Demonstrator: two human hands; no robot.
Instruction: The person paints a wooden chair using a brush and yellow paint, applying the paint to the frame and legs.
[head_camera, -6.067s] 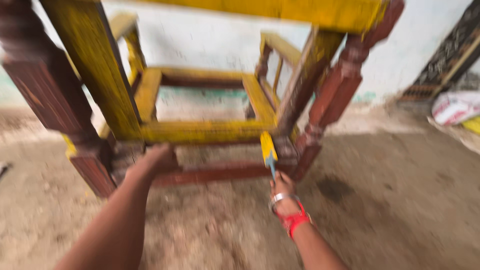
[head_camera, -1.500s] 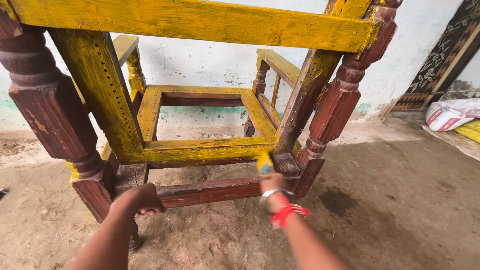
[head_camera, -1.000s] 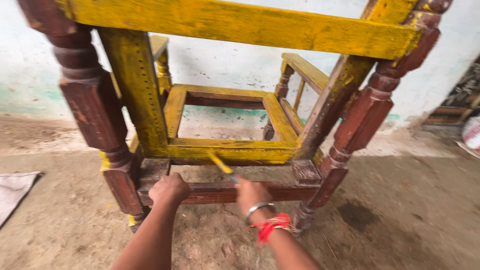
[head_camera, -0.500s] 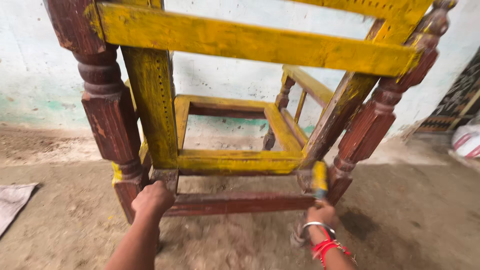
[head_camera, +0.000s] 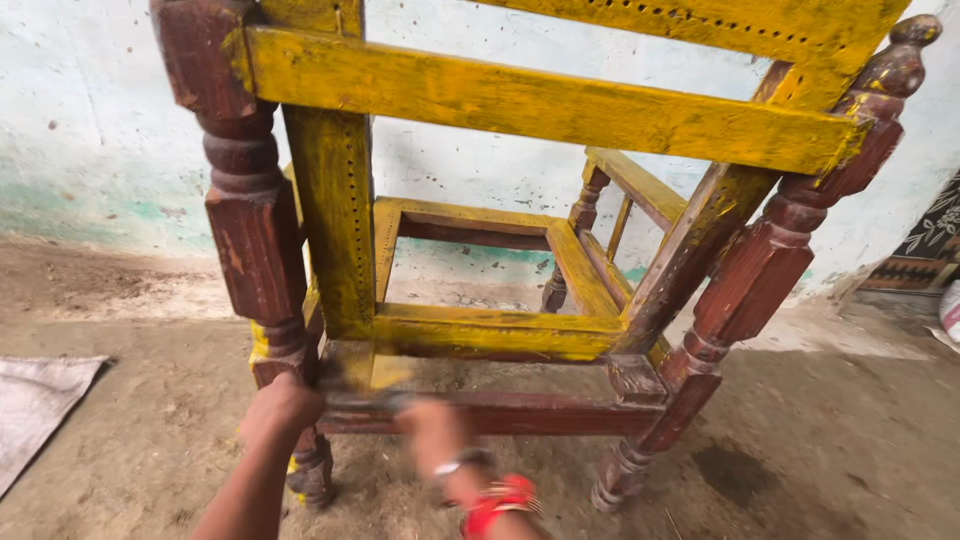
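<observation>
Chairs: one wooden chair frame (head_camera: 480, 335), filling the middle and top of the frame, part dark red-brown, part smeared yellow, with an open seat frame.
Turned legs: two near me, one at upper left (head_camera: 245, 190), one at right (head_camera: 770, 260) slanting down to the lower right; at least one more shows small behind the seat frame.
Yellow rails: one broad top rail (head_camera: 540, 100) across the top, one front seat rail (head_camera: 490, 335) at centre, and side rails running back from it.
Red-brown rail: one low stretcher (head_camera: 560, 412) just under the yellow seat rail.
Hands: two, both mine, at the bottom centre.
Left hand: my left hand (head_camera: 280, 408) sits at lower left, fingers curled tight around the foot of the left leg where the stretcher meets it.
Right hand: my right hand (head_camera: 432, 432) is just right of the left, blurred, touching or just in front of the stretcher; I cannot tell how my fingers are set.
Brush: one paintbrush (head_camera: 385, 375), a yellow blur just above and left of my right hand, against the left end of the seat rail.
Wrist: one metal bangle (head_camera: 455, 465) and a red thread band (head_camera: 497, 497).
Cloth: one grey cloth (head_camera: 35, 400) on the dirt floor (head_camera: 800, 440) at far left, well apart from my hands.
Wall: pale, stained wall (head_camera: 90, 120) behind the chair.
</observation>
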